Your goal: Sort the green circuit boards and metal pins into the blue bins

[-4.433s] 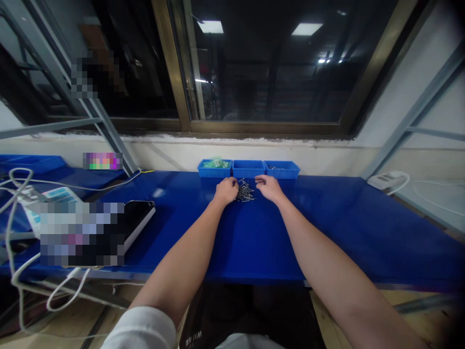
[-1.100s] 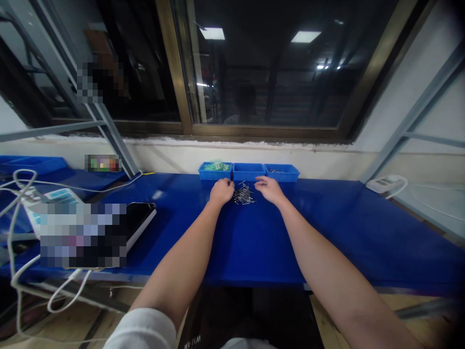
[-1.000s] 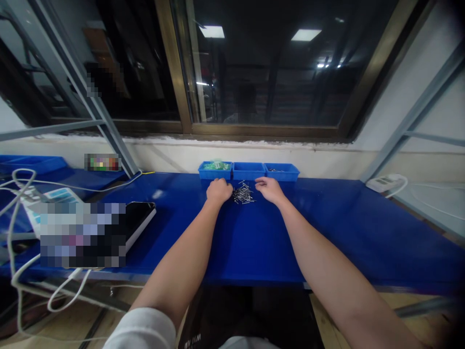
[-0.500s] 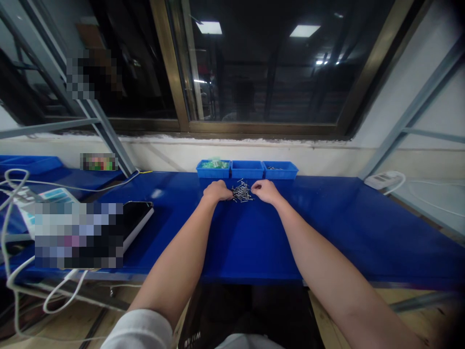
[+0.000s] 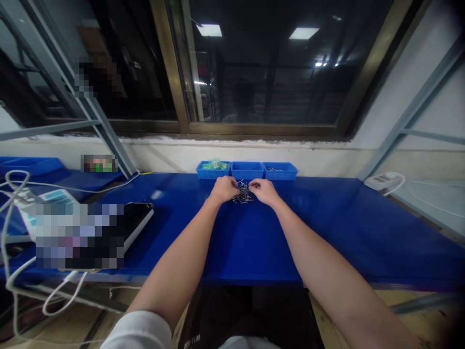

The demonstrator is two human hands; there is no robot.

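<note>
A loose pile of slim, shiny metal pieces [image 5: 243, 196], which look like screws, lies on the blue table [image 5: 250, 242]. My left hand [image 5: 225, 188] is at the pile's upper left side, its fingers curled together over the edge. On the opposite side, my right hand [image 5: 264, 190] has thumb and fingers bent in a pinch beside the pile. What either set of fingertips holds is too small to make out. Just behind the pile stands a blue bin [image 5: 247, 170] with no contents visible.
Left of that bin, another bin [image 5: 203, 174] holds green-and-white small packets; the right one [image 5: 288, 174] has a few metal pieces. A dark-topped device [image 5: 140, 213] and white cables [image 5: 16, 242] lie at left. A white power strip [image 5: 381, 180] sits at right.
My left hand has moved right and slightly up, over the pile's edge. My right hand has shifted slightly left, closer to the metal pieces. The bins have stayed put.
</note>
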